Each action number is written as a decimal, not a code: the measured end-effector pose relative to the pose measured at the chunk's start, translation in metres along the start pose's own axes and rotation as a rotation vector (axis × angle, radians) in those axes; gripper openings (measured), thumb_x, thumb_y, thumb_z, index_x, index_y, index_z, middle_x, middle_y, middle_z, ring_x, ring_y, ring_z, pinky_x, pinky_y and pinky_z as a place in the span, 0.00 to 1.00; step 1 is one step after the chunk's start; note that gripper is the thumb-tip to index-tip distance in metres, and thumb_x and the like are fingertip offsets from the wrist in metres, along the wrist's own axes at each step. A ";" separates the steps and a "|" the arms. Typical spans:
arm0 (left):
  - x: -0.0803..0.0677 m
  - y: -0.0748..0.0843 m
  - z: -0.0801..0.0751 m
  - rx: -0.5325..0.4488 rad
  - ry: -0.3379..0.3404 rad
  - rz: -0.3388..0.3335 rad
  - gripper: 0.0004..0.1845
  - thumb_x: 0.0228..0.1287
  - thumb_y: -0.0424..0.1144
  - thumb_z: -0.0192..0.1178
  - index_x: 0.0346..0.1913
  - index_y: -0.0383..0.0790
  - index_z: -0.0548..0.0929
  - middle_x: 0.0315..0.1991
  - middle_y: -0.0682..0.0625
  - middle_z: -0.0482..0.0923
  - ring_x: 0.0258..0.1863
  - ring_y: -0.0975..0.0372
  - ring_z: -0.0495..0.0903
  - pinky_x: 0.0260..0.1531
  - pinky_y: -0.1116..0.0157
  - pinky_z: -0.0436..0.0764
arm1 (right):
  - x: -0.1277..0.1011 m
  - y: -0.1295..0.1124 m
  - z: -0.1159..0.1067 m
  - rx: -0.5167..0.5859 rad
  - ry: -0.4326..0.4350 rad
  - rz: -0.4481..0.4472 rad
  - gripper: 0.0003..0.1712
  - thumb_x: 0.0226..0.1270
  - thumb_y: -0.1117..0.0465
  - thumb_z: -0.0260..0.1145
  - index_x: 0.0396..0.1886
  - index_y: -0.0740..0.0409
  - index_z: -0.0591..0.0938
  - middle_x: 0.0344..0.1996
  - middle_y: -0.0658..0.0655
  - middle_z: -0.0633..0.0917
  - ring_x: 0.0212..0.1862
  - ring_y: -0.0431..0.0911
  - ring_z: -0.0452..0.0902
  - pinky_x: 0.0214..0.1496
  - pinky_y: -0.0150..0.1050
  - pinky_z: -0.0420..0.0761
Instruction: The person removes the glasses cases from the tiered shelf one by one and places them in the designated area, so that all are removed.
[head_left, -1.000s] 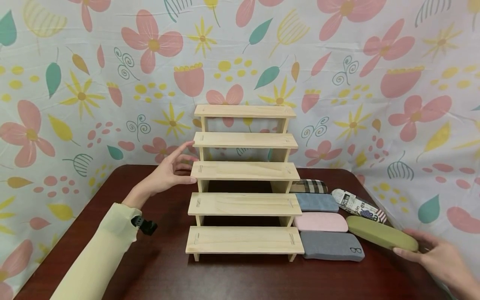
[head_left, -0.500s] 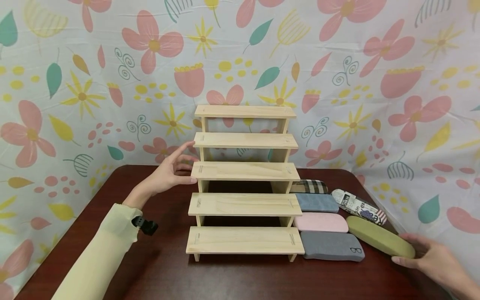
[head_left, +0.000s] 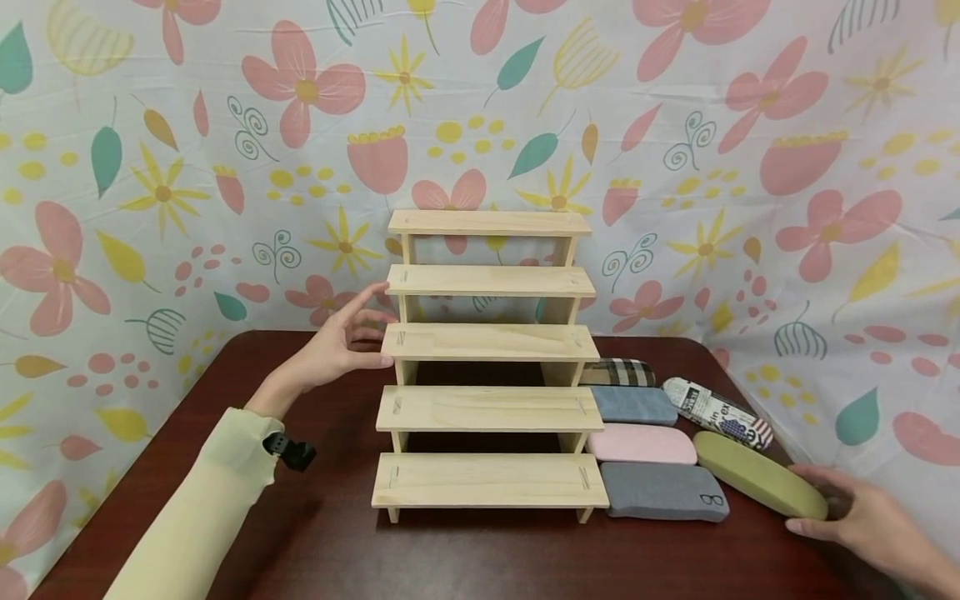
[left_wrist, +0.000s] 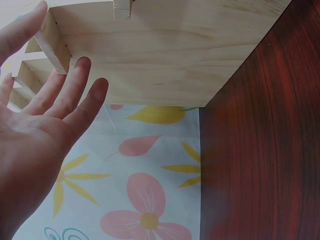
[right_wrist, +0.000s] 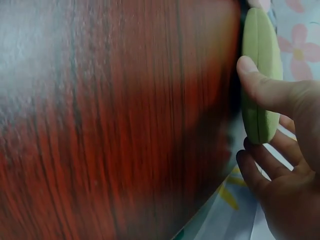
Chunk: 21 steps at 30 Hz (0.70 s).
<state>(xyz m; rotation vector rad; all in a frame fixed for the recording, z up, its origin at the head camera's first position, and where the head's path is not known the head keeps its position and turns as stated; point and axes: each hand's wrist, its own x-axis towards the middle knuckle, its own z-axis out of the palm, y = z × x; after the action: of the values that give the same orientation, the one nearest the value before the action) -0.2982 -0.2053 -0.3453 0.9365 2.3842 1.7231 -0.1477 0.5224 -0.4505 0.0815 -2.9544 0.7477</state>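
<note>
A stepped wooden display rack [head_left: 491, 408] stands mid-table in the head view. My left hand [head_left: 330, 346] is at its left side, index fingertip and thumb tip touching the shelf ends. In the left wrist view, the left hand's fingers [left_wrist: 72, 95] are spread and nearly straight beside the bare wood panel. My right hand [head_left: 870, 517] holds the near end of an olive-green glasses case [head_left: 761, 475]. The right wrist view has the thumb [right_wrist: 265, 90] on one side of this case, with fingers curled at its other side. Its far end lies beside the grey glasses case [head_left: 663, 492].
Right of the rack lie a pink case [head_left: 645, 443], a blue case [head_left: 630, 405], a plaid case [head_left: 618, 372] and a newsprint-patterned case [head_left: 716, 412]. A floral cloth [head_left: 480, 100] hangs behind the dark red wooden table [head_left: 495, 554].
The near end of the olive-green case has shifted slightly left and down with my right hand, which still holds it. My left hand and the rack have stayed put.
</note>
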 end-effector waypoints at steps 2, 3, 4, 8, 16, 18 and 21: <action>0.000 0.000 0.000 0.000 -0.002 -0.001 0.57 0.65 0.27 0.73 0.86 0.60 0.50 0.69 0.36 0.71 0.63 0.42 0.78 0.56 0.42 0.79 | 0.001 0.000 -0.001 -0.015 -0.022 -0.004 0.51 0.49 0.55 0.89 0.66 0.78 0.75 0.56 0.79 0.80 0.36 0.27 0.78 0.34 0.30 0.80; -0.001 0.000 -0.001 0.003 -0.002 -0.004 0.57 0.65 0.27 0.74 0.86 0.61 0.50 0.69 0.37 0.71 0.63 0.43 0.78 0.56 0.42 0.79 | 0.002 0.000 -0.001 -0.021 -0.028 -0.011 0.51 0.49 0.55 0.89 0.66 0.78 0.75 0.56 0.79 0.80 0.37 0.26 0.78 0.34 0.30 0.80; -0.001 0.001 -0.001 0.005 0.000 -0.007 0.57 0.65 0.27 0.74 0.86 0.61 0.50 0.69 0.37 0.71 0.63 0.43 0.78 0.56 0.42 0.79 | 0.003 0.000 -0.001 -0.024 -0.025 -0.021 0.51 0.48 0.55 0.89 0.66 0.78 0.75 0.55 0.78 0.81 0.37 0.26 0.77 0.34 0.30 0.80; -0.003 0.003 -0.003 0.010 0.011 -0.018 0.57 0.65 0.27 0.74 0.86 0.63 0.51 0.69 0.38 0.71 0.64 0.43 0.78 0.56 0.44 0.80 | 0.006 0.002 -0.001 -0.030 -0.012 -0.089 0.50 0.45 0.59 0.90 0.65 0.76 0.77 0.50 0.72 0.84 0.37 0.25 0.77 0.33 0.30 0.80; -0.002 0.002 -0.004 0.010 0.007 -0.020 0.57 0.65 0.28 0.74 0.86 0.63 0.51 0.70 0.38 0.71 0.64 0.43 0.78 0.56 0.46 0.81 | 0.013 0.004 -0.002 -0.003 -0.093 -0.152 0.52 0.44 0.60 0.90 0.67 0.76 0.74 0.55 0.74 0.81 0.41 0.26 0.76 0.35 0.32 0.81; -0.002 0.002 -0.004 0.008 0.005 -0.017 0.57 0.65 0.28 0.74 0.86 0.62 0.50 0.70 0.37 0.71 0.64 0.43 0.78 0.56 0.46 0.81 | 0.014 0.005 -0.002 0.000 -0.102 -0.159 0.53 0.43 0.60 0.90 0.67 0.76 0.75 0.57 0.65 0.82 0.43 0.25 0.75 0.35 0.32 0.81; -0.003 0.002 -0.003 0.004 0.006 -0.015 0.57 0.64 0.27 0.74 0.86 0.61 0.50 0.70 0.37 0.70 0.64 0.43 0.77 0.55 0.48 0.82 | 0.015 0.006 -0.002 0.008 -0.104 -0.173 0.53 0.41 0.60 0.90 0.67 0.75 0.76 0.58 0.48 0.82 0.46 0.23 0.74 0.36 0.31 0.81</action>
<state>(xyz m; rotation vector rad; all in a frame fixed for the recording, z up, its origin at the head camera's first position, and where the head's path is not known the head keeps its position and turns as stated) -0.2963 -0.2085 -0.3435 0.9127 2.3933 1.7188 -0.1631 0.5281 -0.4497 0.3833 -2.9909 0.7529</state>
